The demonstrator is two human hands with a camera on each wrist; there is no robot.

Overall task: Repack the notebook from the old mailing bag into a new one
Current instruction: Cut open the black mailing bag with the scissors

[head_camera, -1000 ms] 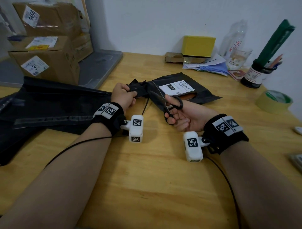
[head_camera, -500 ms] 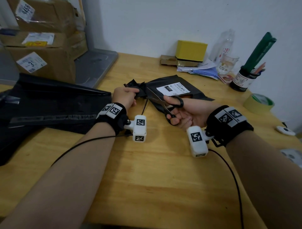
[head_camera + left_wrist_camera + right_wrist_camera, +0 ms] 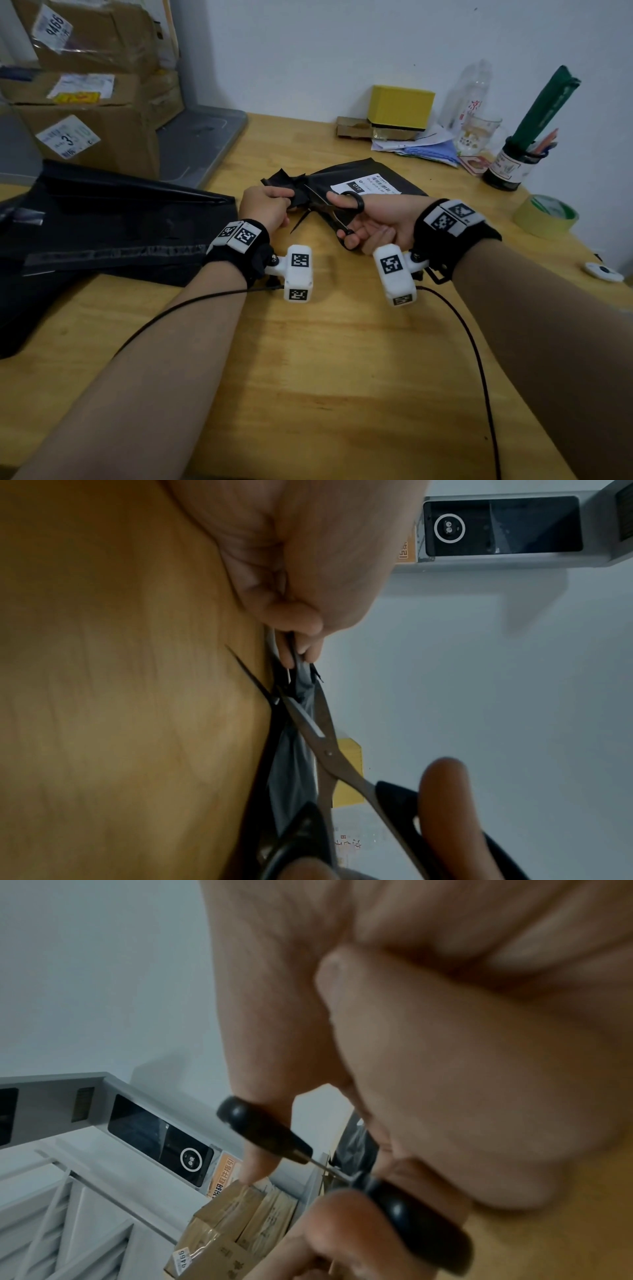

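Note:
The old black mailing bag (image 3: 404,183) with a white label lies at the table's middle. My left hand (image 3: 265,209) pinches its crumpled left end (image 3: 284,183), seen close in the left wrist view as grey-black plastic (image 3: 291,764). My right hand (image 3: 373,222) holds black-handled scissors (image 3: 337,209), thumb and fingers through the loops (image 3: 267,1134). Their blades (image 3: 308,723) stand apart across the bag's end beside my left fingers (image 3: 301,642). New black mailing bags (image 3: 102,222) lie flat at the left. The notebook is hidden inside the old bag.
Cardboard boxes (image 3: 85,113) stack at back left beside a grey tray (image 3: 202,137). A yellow box (image 3: 400,106), papers, a plastic bottle (image 3: 469,92), a glass, a pen jar (image 3: 513,164) and a tape roll (image 3: 544,216) line the back right. Bare wood table (image 3: 325,377) lies near me.
Both hands have drawn closer together. The scissors have moved left onto the bag's pinched end, and the head view has shifted a little.

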